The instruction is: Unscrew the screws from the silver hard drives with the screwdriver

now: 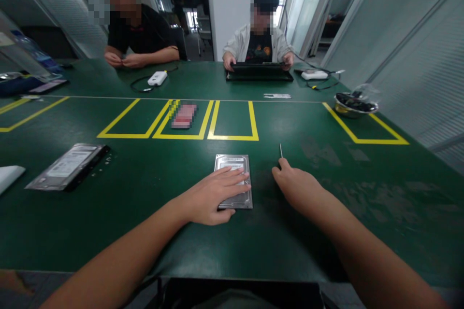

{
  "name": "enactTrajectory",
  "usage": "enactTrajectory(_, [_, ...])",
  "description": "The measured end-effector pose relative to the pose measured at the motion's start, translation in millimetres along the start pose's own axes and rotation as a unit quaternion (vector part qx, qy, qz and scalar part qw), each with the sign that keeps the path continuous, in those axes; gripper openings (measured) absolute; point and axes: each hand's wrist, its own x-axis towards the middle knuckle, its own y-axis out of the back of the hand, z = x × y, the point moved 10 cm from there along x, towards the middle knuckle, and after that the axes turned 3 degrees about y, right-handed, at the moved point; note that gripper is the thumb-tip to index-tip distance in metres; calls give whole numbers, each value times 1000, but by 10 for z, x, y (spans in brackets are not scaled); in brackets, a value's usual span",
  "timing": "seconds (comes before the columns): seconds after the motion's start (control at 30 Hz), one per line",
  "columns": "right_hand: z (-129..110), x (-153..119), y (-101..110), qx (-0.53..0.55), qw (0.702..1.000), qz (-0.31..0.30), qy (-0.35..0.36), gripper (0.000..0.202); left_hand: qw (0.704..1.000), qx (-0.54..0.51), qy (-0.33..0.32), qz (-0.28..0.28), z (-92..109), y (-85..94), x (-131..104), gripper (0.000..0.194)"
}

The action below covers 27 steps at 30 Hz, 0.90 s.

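Note:
A silver hard drive with a white label lies flat on the green table. My left hand rests across its left and middle part, fingers spread and slightly apart, covering much of the label. To the right of the drive, my right hand is closed around a thin tool; only its narrow metal shaft shows, pointing away from me, and its handle is hidden in the fist. Farther left lies a second, larger hard drive, with small bits beside it.
Yellow tape outlines cross the table, one holding a pinkish-red item. A bowl of dark parts stands at the right. Across the table sit two people, one holding a black panel.

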Motion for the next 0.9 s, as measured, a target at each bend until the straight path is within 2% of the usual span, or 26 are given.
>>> enactTrajectory(0.2, [87,-13,-3,-3,999,-7,-32,34,1000,9,-3,10,14,14,2,71])
enactTrajectory(0.53, [190,-17,65,-20,995,56,-79,28,999,12,-29,41,30,52,-27,64])
enactTrajectory(0.63, [119,-18,218,-38,988,129,-70,23,997,1,-47,65,74,105,-34,60])
enactTrajectory(0.73, [-100,-41,414,-10,969,245,-16,23,990,-28,-61,127,104,229,-65,44])
enactTrajectory(0.83, [-393,-158,565,49,925,372,68,25,978,-34,-17,207,-3,373,-125,14])
enactTrajectory(0.9, [-607,-242,568,85,895,414,140,31,967,-13,34,253,-122,451,-178,10])
